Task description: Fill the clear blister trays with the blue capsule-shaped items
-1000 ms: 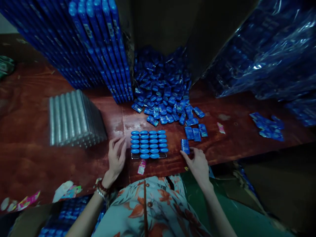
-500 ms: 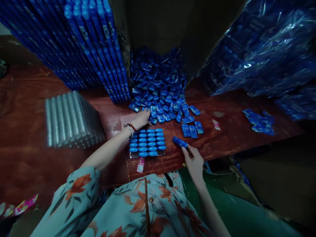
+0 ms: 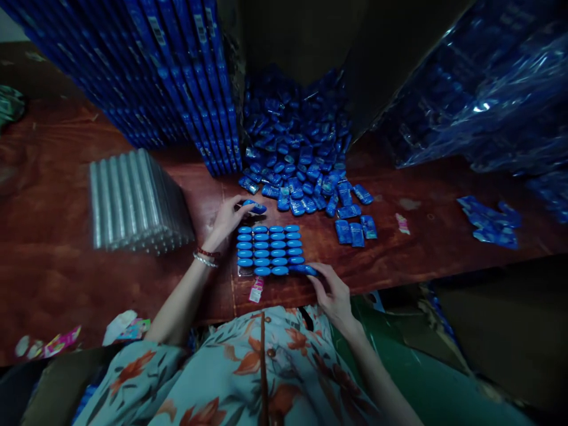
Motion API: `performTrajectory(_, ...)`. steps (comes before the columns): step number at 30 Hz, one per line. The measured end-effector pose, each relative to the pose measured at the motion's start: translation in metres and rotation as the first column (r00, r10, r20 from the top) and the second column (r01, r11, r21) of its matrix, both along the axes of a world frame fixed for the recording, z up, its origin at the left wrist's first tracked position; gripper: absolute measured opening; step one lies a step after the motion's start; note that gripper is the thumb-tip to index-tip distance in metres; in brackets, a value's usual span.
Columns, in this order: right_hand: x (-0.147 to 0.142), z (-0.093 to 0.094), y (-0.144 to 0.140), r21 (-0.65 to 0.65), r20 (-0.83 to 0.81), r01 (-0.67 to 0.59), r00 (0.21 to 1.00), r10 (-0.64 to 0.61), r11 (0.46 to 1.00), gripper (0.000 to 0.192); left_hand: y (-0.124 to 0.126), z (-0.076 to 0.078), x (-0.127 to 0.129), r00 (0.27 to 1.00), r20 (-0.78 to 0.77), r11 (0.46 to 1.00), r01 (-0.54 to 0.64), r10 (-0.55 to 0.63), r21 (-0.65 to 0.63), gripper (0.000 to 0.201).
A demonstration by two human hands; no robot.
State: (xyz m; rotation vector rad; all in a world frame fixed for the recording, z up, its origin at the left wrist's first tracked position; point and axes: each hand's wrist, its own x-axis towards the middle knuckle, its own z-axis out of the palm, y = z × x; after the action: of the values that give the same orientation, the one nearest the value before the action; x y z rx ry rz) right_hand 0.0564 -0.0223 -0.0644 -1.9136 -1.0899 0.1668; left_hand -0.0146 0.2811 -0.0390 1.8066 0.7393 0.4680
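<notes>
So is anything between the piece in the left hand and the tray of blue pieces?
Nothing visible. The left hand holds a blue piece just beyond the tray's far left corner, with only bare table between them.

A reddish-brown wooden worktop [image 3: 66, 260] is dimly lit; a dark wall [image 3: 293, 35] is seen beyond its far edge.

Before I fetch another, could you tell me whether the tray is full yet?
Nearly full: the right hand presses a blue packet into the tray's last corner.
</notes>
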Motion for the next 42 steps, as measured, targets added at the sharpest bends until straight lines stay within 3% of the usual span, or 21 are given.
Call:
performTrajectory(4,0.005,-0.002,0.003,-0.112,0.254,-0.249,0.929,0.269,0.962,0.049,-0.03,0.009,-0.039,0.965,0.135,0.973,-0.231,0.226,0.021,0.027)
performTrajectory(8,0.016,0.01,0.005,-0.26,0.337,-0.315,0.857,0.391,0.913,0.057,-0.058,0.027,-0.09,0.902,0.192,0.912,-0.405,0.388,0.059,0.026)
performTrajectory(11,0.021,0.022,0.01,-0.364,0.369,-0.315,0.815,0.447,0.876,0.055,-0.074,0.026,-0.128,0.886,0.152,0.899,-0.435,0.438,-0.057,0.026)
performTrajectory(14,0.024,0.03,0.015,-0.433,0.384,-0.338,0.769,0.511,0.836,0.055,-0.089,0.009,-0.153,0.909,0.127,0.905,-0.365,0.398,-0.219,0.025)
performTrajectory(16,0.025,0.031,0.016,-0.448,0.364,-0.377,0.752,0.55,0.811,0.053,-0.099,-0.004,-0.159,0.926,0.118,0.919,-0.328,0.358,-0.218,0.025)
performTrajectory(19,0.025,0.028,0.014,-0.423,0.294,-0.43,0.768,0.569,0.798,0.046,-0.114,-0.018,-0.155,0.949,0.065,0.95,-0.306,0.309,-0.055,0.022)
performTrajectory(24,0.015,0.017,0.005,-0.302,0.386,-0.322,0.819,0.424,0.897,0.04,-0.128,-0.019,-0.143,0.946,0.062,0.933,-0.323,0.317,0.155,0.032)
performTrajectory(27,0.008,0.011,0.002,-0.289,0.437,-0.25,0.825,0.359,0.924,0.044,-0.127,-0.017,-0.141,0.976,0.051,0.896,-0.217,0.214,0.388,0.025)
performTrajectory(29,0.007,0.008,0.001,-0.281,0.428,-0.235,0.837,0.341,0.93,0.046,-0.123,-0.017,-0.14,0.998,0.028,0.828,-0.061,0.055,0.557,0.028)
performTrajectory(32,0.008,0.005,0.002,-0.272,0.399,-0.245,0.852,0.34,0.931,0.05,-0.112,-0.021,-0.14,0.989,-0.007,0.702,0.11,-0.148,0.703,0.041)
performTrajectory(37,0.013,0.007,0.006,-0.257,0.394,-0.278,0.844,0.363,0.925,0.051,-0.094,-0.018,-0.141,0.94,-0.108,0.592,0.29,-0.324,0.752,0.044)
performTrajectory(42,0.014,0.01,0.008,-0.268,0.411,-0.258,0.841,0.352,0.928,0.043,-0.087,-0.012,-0.136,0.905,-0.141,0.545,0.359,-0.401,0.758,0.038)
